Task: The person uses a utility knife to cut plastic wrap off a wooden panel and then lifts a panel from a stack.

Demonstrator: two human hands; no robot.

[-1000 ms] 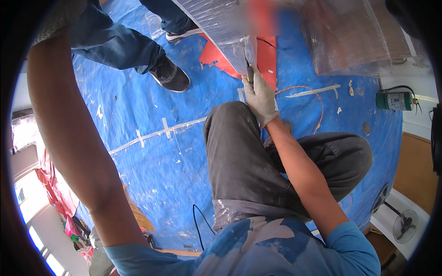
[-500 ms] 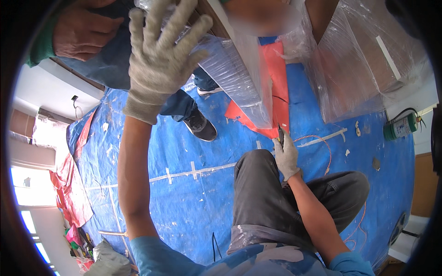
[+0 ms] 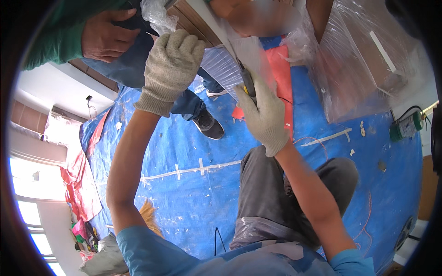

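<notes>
My left hand (image 3: 172,71), in a grey knit glove, is closed at the upper left, with its fingers curled over clear plastic wrap (image 3: 159,17); the fingertips are hidden. Just behind it stands a wood-grain panel (image 3: 195,23) with a pale edge, its lower part covered in film. In my gloved right hand (image 3: 264,112) is a utility knife (image 3: 248,85) with a dark and yellow handle. Its blade points up against the wrapped panel's edge. Red sheeting (image 3: 281,73) lies beneath and beside the panel.
A co-worker's bare hand (image 3: 108,37) in a green sleeve is at the upper left, and another person leans in at the top. More film-wrapped boards (image 3: 368,69) stand at the right. Blue tarpaulin (image 3: 184,193) covers the floor. A green fire extinguisher (image 3: 406,126) stands far right.
My left hand has gone from spread fingers to a closed grip. My right hand has risen from beside my knee to the panel's edge, bringing the utility knife with it.
</notes>
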